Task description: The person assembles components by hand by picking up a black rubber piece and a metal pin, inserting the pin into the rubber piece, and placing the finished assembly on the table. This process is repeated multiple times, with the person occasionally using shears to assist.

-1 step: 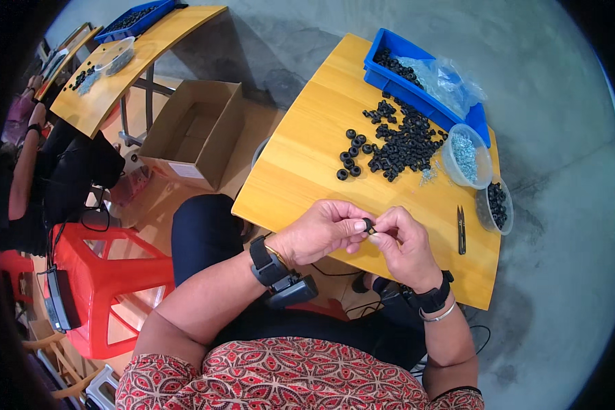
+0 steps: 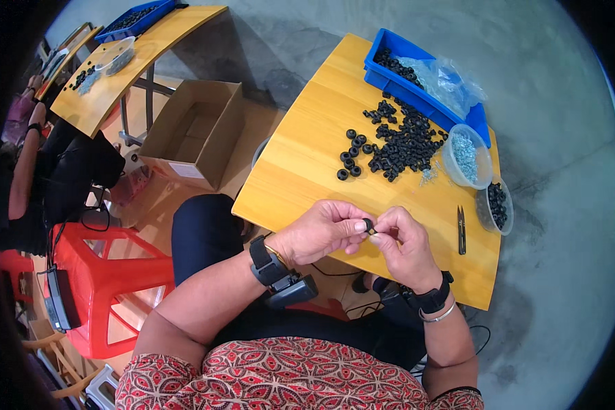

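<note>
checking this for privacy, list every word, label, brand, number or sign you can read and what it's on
None can be read.
White label on the cardboard box: too small and blurred to read.
Held black piece and snips: no lettering can be made out.

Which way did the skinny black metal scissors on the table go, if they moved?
No, the skinny black metal scissors lie at the same spot on the yellow wooden table.

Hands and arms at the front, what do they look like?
The left hand and right hand are bare. The left wears a black strap with a dark box and a gold bangle; the right, another black strap and a silver bangle. The short sleeves are patterned red, tan and black.
</note>
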`<state>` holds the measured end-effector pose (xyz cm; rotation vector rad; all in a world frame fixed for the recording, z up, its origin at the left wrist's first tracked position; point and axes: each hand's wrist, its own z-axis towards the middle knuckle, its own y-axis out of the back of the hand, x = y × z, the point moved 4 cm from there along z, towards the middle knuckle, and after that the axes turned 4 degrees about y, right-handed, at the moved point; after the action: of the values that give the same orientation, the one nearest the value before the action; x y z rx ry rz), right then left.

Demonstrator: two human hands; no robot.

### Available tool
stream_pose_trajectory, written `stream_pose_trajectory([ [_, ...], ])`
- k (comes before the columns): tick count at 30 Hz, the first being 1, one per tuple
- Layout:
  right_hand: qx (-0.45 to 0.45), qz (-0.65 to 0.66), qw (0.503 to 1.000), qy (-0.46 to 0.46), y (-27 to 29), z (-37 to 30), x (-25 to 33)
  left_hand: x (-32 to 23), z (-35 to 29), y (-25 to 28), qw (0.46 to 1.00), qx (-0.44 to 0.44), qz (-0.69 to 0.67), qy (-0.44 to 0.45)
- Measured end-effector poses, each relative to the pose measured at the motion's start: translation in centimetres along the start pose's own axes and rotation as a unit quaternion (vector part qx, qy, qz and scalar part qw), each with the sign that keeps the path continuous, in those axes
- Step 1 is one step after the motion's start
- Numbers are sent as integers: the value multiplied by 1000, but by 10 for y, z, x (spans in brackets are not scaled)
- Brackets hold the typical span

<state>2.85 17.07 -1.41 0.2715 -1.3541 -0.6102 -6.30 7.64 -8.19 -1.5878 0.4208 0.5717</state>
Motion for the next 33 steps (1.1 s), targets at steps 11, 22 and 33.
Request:
stream_pose_trajectory([
  [11,43,-46,998,21,-7,2,10,1,-1,1,998,16,-9,65],
  [22,13,-121,992,44,-9,2,12,2,2,-2,998,9,-1,60],
  [33,10,-138,989,52,-14,2,19,-4,0,-6,984,-3,154,86],
])
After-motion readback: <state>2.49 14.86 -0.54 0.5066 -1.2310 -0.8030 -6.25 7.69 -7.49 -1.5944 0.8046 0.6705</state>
